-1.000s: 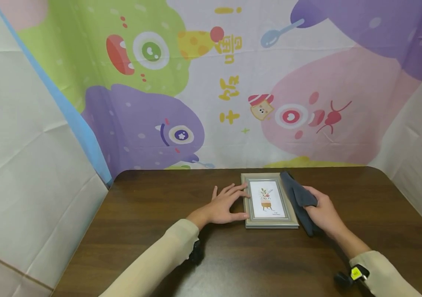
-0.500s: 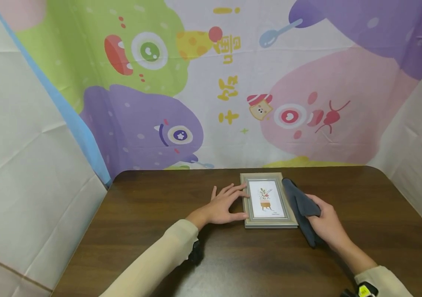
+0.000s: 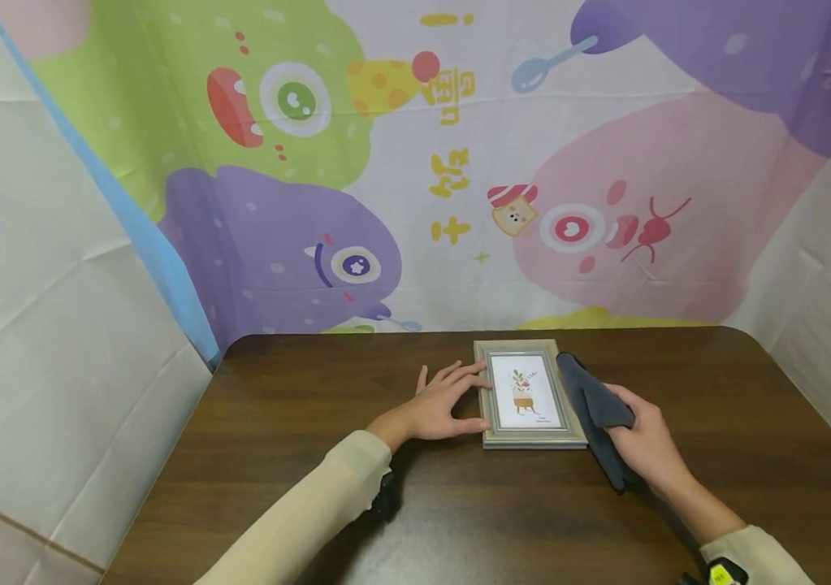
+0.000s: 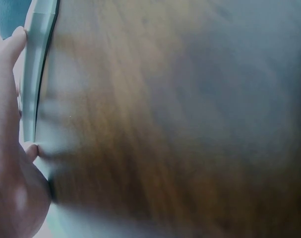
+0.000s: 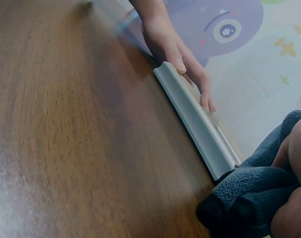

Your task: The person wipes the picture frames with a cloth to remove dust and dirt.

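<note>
A picture frame [image 3: 528, 394] with a pale wood border lies flat on the table, its print a potted plant. My left hand [image 3: 439, 410] rests at its left edge, fingers spread, with thumb and fingertips touching the border. At the frame's right side my right hand [image 3: 647, 439] grips a folded dark grey cloth [image 3: 589, 402], which runs along that edge. In the right wrist view the fuzzy cloth [image 5: 254, 191] bunches at the frame's near corner. The left wrist view shows the thumb on the frame's side [image 4: 38, 64].
The dark brown wooden table [image 3: 276, 504] has rounded far corners. Behind it hangs a backdrop [image 3: 415, 268] printed with cartoon monsters, and pale panels [image 3: 57, 284] stand on both sides. Black devices sit at both wrists.
My right hand and the cloth have shifted a little right and toward me, from over the frame's right border to beside it. The left hand and the frame have stayed in place.
</note>
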### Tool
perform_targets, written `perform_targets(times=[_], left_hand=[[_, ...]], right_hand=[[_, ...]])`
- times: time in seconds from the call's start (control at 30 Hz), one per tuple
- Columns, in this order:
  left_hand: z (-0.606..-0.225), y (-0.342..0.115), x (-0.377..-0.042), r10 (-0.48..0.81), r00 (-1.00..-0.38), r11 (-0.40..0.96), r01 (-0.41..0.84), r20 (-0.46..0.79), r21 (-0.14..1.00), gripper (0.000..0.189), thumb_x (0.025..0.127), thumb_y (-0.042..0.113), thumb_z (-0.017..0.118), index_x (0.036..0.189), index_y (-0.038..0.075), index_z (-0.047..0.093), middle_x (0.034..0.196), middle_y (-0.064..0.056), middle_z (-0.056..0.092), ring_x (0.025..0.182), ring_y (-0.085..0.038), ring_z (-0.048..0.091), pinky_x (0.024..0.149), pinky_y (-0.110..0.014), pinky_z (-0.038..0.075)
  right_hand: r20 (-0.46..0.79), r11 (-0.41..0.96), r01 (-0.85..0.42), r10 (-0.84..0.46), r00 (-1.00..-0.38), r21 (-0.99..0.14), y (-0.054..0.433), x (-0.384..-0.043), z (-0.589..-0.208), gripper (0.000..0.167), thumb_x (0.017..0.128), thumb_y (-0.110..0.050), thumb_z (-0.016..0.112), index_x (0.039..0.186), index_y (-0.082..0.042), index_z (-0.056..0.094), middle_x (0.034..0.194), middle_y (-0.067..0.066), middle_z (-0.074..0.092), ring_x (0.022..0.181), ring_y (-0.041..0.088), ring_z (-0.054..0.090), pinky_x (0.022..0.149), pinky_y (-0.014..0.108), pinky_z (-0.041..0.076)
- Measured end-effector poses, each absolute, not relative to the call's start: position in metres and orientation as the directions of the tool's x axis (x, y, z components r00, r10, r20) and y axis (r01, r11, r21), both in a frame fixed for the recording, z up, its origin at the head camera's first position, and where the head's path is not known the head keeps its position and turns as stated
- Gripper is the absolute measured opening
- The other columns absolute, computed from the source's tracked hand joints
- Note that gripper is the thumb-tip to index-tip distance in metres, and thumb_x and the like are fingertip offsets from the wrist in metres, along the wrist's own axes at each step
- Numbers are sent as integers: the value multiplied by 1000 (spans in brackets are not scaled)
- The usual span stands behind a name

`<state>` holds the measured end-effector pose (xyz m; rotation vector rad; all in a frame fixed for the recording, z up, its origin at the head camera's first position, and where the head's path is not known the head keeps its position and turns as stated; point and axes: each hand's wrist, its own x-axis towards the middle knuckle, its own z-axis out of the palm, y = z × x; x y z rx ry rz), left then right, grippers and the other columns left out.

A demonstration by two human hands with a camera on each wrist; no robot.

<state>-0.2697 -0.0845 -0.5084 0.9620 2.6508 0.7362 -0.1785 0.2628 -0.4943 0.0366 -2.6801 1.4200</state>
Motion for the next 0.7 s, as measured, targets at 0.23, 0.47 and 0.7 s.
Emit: perform_targets(times=[0.23, 0.47, 0.7], left_hand=[[-509, -84, -271, 646, -762, 665, 533, -45, 523, 65, 108, 62, 66, 165, 36, 51, 192, 13, 18, 181, -34, 12, 135, -85, -3], [-510, -85, -272, 642, -765, 667, 529, -45, 525, 65, 107, 62, 67, 165, 36, 51, 192, 13, 18, 181, -34, 12, 135, -85, -4], [-511, -84, -271, 642, -765, 667, 530, -44, 524, 66, 107, 64, 67, 164, 37, 51, 192, 13, 18, 181, -34, 12, 135, -85, -4]], right_hand=[[93, 563, -54, 41, -995, -824, 261, -185, -491, 46, 112, -18, 68, 156, -3, 65, 151, 27, 71, 109, -13, 59, 90, 10, 49], [72, 553, -37, 41, -997, -832, 259, -197, -488, 48, 110, -8, 64, 157, -3, 63, 152, 27, 70, 114, 2, 62, 90, 11, 49], [86, 557, -43, 51, -995, -829, 258, -218, -490, 51, 106, -3, 63, 157, 1, 62, 153, 32, 68, 130, 35, 67, 90, 12, 45]])
